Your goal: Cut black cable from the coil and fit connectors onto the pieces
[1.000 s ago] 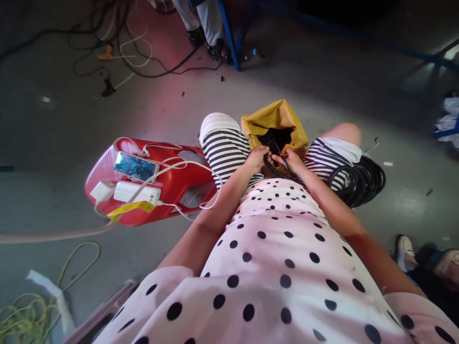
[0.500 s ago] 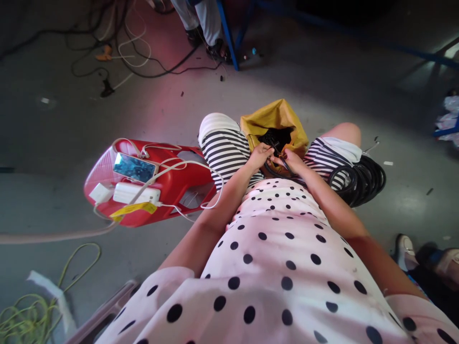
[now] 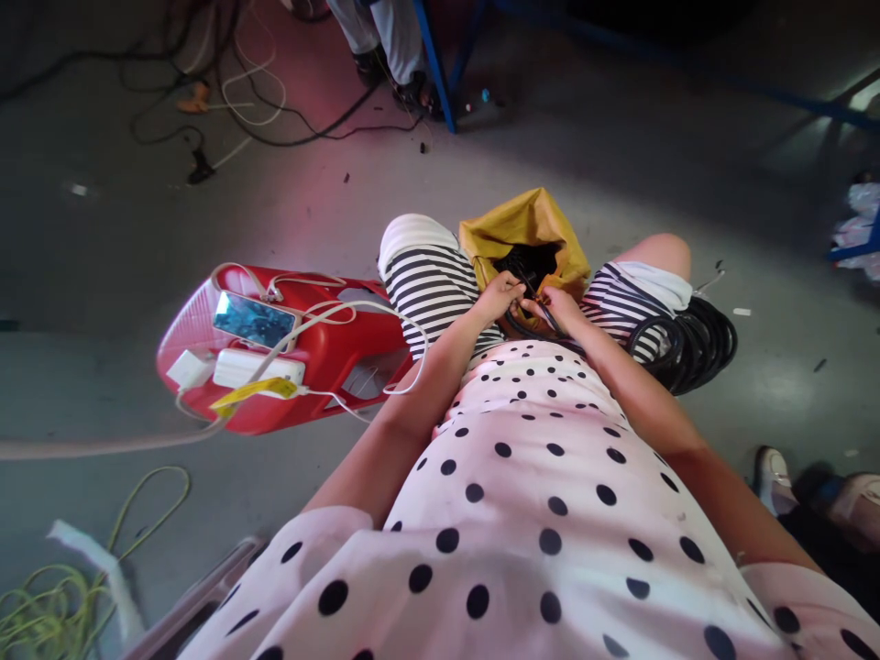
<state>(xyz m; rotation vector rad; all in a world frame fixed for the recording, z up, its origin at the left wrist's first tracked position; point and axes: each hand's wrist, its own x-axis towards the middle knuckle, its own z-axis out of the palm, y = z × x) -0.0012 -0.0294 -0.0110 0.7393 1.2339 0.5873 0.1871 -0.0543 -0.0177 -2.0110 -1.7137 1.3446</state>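
Between my knees a yellow bag (image 3: 509, 225) gapes open, with dark cable-like pieces (image 3: 526, 264) inside. At its near rim my left hand (image 3: 500, 298) pinches a thin black cable end; the fingertips partly hide it. Close beside it, my right hand (image 3: 558, 310) is closed on a black cable (image 3: 548, 318) that curves beneath the fingers. The two hands almost touch. A thick coil of black cable (image 3: 708, 348) hangs over my thigh on the right.
Left of me, a red plastic stool (image 3: 323, 367) carries a phone (image 3: 254, 321), a white power bank (image 3: 258, 368) and a white charger (image 3: 191, 368). Tangled cables (image 3: 240, 82) and yellow-green cord (image 3: 61, 596) lie on the floor. Another person's feet (image 3: 412, 92) are ahead, beside a blue frame leg (image 3: 436, 69).
The whole view has shifted very slightly. Both hands stay at the bag's rim, with almost no visible movement of the fingers.
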